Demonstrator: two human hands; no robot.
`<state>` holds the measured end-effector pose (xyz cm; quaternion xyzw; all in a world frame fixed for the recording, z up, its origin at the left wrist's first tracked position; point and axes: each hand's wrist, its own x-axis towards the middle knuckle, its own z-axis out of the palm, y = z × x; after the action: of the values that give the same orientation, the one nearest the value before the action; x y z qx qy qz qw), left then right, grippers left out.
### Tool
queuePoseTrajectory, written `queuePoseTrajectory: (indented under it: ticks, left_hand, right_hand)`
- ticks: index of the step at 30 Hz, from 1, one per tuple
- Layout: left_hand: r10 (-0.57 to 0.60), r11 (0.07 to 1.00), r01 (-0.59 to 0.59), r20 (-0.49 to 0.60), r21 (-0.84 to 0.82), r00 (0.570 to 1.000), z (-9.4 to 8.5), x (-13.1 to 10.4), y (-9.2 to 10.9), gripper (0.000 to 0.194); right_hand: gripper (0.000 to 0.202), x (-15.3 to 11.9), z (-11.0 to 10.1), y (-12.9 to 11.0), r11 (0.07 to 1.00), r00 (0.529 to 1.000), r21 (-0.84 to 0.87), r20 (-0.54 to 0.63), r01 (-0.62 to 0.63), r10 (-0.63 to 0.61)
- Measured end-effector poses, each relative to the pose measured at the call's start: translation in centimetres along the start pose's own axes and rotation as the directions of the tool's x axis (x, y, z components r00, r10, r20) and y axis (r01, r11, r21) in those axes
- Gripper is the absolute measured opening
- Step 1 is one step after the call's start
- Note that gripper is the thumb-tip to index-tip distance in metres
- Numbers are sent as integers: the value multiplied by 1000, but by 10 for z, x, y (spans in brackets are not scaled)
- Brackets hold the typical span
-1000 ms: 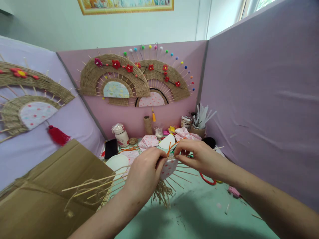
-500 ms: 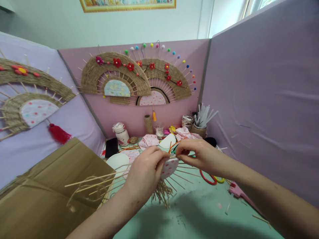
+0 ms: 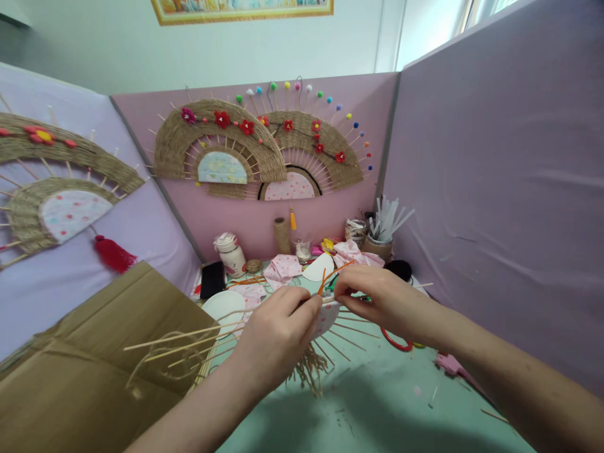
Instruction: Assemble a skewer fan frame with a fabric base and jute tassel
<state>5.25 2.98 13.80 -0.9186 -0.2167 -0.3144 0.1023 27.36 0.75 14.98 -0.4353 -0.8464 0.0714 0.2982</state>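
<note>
Between my hands is a small half-round fan with pink-dotted white fabric (image 3: 329,319) and thin wooden sticks (image 3: 352,335) spreading from it. My left hand (image 3: 282,335) is closed round its left side, thumb and fingers near the straight upper edge. At the right end of that edge, my right hand (image 3: 377,294) pinches with thumb and forefinger; whatever fine piece sits in the fingertips is hidden. A fringe of twine (image 3: 309,370) hangs beneath. More sticks (image 3: 182,338) and a loose twine strand stick out left of my left hand. Orange strips (image 3: 323,282) show just behind the fan.
Brown cardboard (image 3: 117,365) lies at left. Behind stand a bottle (image 3: 231,255), a phone (image 3: 212,280), a twine spool (image 3: 282,236) and a pot of white glue sticks (image 3: 385,220). Red-handled scissors (image 3: 395,340) and a pink tool (image 3: 450,363) lie at right. Finished fans (image 3: 219,135) hang on the partition.
Both hands stay almost in place on the fan. My left fingers have shifted slightly along the upper edge, and the right hand's fingertips have moved a little.
</note>
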Motion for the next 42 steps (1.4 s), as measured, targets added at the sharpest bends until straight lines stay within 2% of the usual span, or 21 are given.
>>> queuePoseTrajectory:
  ticks: [4,10,15,18,21,24,32,42]
  left_hand:
    - [42,997,-40,-33,63,999,3,-2,0,21]
    - [42,998,-42,-6,41,999,4,-7,-1,18]
    - [57,998,-56,-33,38,998,3,-9,-1,19]
    - [51,998,-49,-42,31,998,3,-9,0,19]
    - [48,999,-47,-46,23,998,3,-9,0,20]
    - [45,999,-44,-50,26,998,3,-10,0,20]
    - [60,998,-58,-95,32,994,5,-11,-1,19]
    - [70,996,-67,-59,53,996,2,-9,1,23]
  right_hand:
    - [14,-2,0,-1,999,1000,-46,11,19,-19]
    - [14,-5,1,0,998,1000,-65,13,20,-20]
    - [14,-9,-3,0,996,999,-85,29,27,-25]
    - [8,-14,-10,-2,996,999,-82,-20,28,-29]
    - [13,-19,-14,-4,995,994,-74,-72,71,-77]
    - [17,-20,-10,-5,982,984,-100,-63,161,-168]
    - [14,-14,2,-2,904,920,-269,-122,332,-374]
    - [14,-14,1,-2,870,919,-352,-60,346,-390]
